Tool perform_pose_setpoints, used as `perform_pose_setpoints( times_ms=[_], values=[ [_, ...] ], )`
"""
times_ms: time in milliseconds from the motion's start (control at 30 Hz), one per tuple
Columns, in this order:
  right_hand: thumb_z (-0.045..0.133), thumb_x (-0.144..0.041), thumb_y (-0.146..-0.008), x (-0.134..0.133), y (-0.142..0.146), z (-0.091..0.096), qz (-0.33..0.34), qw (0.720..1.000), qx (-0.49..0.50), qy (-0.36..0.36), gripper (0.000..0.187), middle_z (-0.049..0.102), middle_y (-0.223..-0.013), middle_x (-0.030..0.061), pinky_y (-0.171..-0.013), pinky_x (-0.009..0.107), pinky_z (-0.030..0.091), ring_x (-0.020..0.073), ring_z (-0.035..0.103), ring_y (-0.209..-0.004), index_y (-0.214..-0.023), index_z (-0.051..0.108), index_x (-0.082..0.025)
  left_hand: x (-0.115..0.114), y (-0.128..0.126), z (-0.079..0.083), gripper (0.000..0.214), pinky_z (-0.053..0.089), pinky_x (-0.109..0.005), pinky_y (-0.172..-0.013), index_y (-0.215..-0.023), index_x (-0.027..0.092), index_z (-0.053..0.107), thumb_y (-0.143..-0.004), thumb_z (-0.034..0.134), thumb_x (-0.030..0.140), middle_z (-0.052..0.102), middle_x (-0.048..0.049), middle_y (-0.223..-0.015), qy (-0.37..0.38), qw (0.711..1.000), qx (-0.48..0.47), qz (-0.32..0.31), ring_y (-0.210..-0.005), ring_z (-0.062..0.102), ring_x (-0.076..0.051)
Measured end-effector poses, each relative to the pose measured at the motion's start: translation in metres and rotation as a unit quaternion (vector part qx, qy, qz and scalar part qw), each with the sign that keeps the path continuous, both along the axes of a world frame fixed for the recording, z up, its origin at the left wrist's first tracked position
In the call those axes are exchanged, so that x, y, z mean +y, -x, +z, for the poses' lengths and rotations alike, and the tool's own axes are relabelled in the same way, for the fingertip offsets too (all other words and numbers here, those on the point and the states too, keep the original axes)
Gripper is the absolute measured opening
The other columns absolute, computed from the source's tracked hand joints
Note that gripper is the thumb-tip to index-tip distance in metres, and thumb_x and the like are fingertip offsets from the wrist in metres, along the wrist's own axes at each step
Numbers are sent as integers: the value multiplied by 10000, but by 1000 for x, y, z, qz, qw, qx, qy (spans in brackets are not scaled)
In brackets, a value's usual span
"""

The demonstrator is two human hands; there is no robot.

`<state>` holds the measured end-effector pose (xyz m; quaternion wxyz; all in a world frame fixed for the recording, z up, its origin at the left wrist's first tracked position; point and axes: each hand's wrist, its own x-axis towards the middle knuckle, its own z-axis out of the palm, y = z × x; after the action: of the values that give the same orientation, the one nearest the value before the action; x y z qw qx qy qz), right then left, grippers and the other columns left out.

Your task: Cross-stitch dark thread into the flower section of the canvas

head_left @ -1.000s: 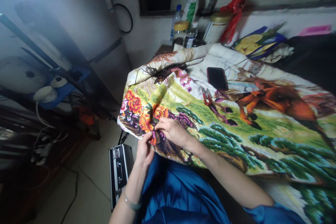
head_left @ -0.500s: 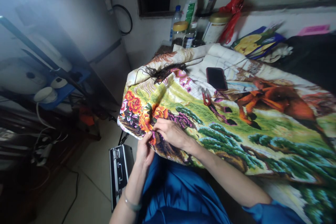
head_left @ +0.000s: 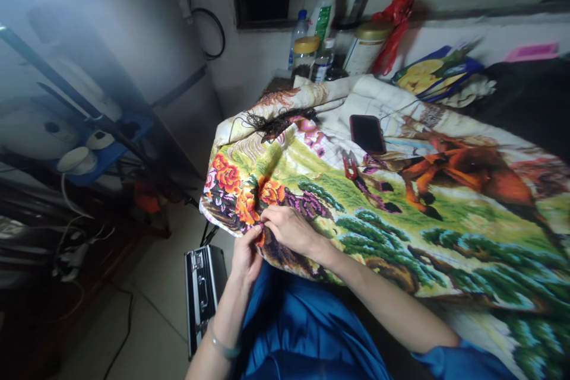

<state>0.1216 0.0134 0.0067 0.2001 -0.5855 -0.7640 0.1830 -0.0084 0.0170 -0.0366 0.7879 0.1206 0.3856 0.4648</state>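
A large cross-stitch cloth with flowers, pine branches and a brown horse is spread over the table and hangs toward my lap. At its near left edge my left hand pinches the fabric, thumb on top and fingers underneath. My right hand is closed just beside it, fingertips together over the orange flowers; whether a needle is between them is too small to make out. Red thread snips lie on the cloth, close to a dark phone. A tangle of dark thread rests at the cloth's far left.
Along the wall stand several bottles, a yellow-lidded jar and a gold-lidded tin. A red plastic bag and a blue-yellow packet are nearby. A silver-edged case stands on the floor, left of my knees.
My right hand has shifted very slightly down and to the right over the flowers. My left hand keeps its pinch on the cloth's edge; everything else stays put.
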Motion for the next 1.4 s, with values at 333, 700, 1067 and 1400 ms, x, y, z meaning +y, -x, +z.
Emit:
perform_pose_setpoints(
  times_ms=[333,700,1067,1400],
  values=[
    [517,5,-812,-1,1,-2,-3,998,60,-29,196,663,-846,54,-737,267,457,175,622,-795,-881,599,-159,0,0,2,300,510,-319,-883,-851,128,710,-561,786,113,741,-51,-806,-7,1000,2,4,-820,698,-195],
    [508,-2,-809,-2,3,-2,-8,993,102,-50,201,651,-850,47,-738,268,461,171,613,-789,-903,596,-157,0,-1,4,223,527,-277,-788,-768,138,702,-559,767,94,738,-31,-769,10,1000,-5,19,-704,679,-150],
    [529,-26,-846,-2,-10,4,20,999,-1,-28,231,620,-821,52,-709,237,439,155,597,-785,-895,716,-152,-1,-2,3,257,522,-337,-845,-803,135,708,-556,782,127,741,-50,-789,-11,998,24,48,-763,695,-196],
    [535,-15,-836,-2,-13,4,25,999,4,-27,268,612,-819,50,-697,231,435,153,597,-776,-934,738,-160,-1,-1,5,229,520,-321,-818,-745,130,705,-534,790,119,736,-34,-748,7,999,6,37,-704,676,-167]
  ],
)
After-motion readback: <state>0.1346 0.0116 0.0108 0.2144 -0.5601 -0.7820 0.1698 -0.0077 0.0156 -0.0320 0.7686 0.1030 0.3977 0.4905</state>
